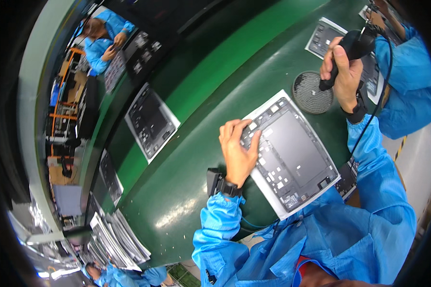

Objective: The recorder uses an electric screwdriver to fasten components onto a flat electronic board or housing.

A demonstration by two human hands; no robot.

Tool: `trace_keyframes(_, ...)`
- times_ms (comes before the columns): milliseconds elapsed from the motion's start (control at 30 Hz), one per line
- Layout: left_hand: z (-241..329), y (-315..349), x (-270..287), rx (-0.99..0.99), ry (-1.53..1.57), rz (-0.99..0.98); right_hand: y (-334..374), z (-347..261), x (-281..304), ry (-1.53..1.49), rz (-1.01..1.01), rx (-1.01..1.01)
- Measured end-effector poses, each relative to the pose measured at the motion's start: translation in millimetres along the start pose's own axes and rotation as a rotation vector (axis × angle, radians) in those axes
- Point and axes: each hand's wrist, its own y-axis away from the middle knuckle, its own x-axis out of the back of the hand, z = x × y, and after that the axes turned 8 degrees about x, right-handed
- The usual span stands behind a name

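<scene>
A tablet housing (297, 143) lies on a white sheet at the table's near edge, its dark inner side up, with a large grey rectangle and small white patches. My left hand (239, 148) rests on its left border, thumb and fingers apart. Raised at the upper right, my right hand (345, 71) is wrapped around a black electric screwdriver (357, 45) with a cable at its top end. The tool's lower end hangs over the rim of a round grey dish (312, 93) with a gridded surface. I cannot make out the bit.
Another tablet housing (152, 122) lies on the green table (191, 191) to the left. A stack of sheets (117, 239) sits at the lower left. The black cable (385, 81) runs down past my right forearm. Co-workers in blue are at right, upper left and lower left.
</scene>
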Motion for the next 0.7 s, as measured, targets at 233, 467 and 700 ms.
trace_keyframes(233, -0.1, -13.4, -8.2, 0.011, 0.044, -0.067, -9.0, 15.0, 7.0, 0.067, -0.061, 0.024)
trace_keyframes(467, -4.2, -15.6, -12.4, 0.020, 0.038, -0.033, -8.1, 25.3, 2.9, 0.035, -0.065, 0.038)
trace_keyframes(700, -7.9, -13.3, -11.5, 0.002, 0.037, -0.044, -4.7, 25.1, -4.0, 0.122, -0.086, 0.022)
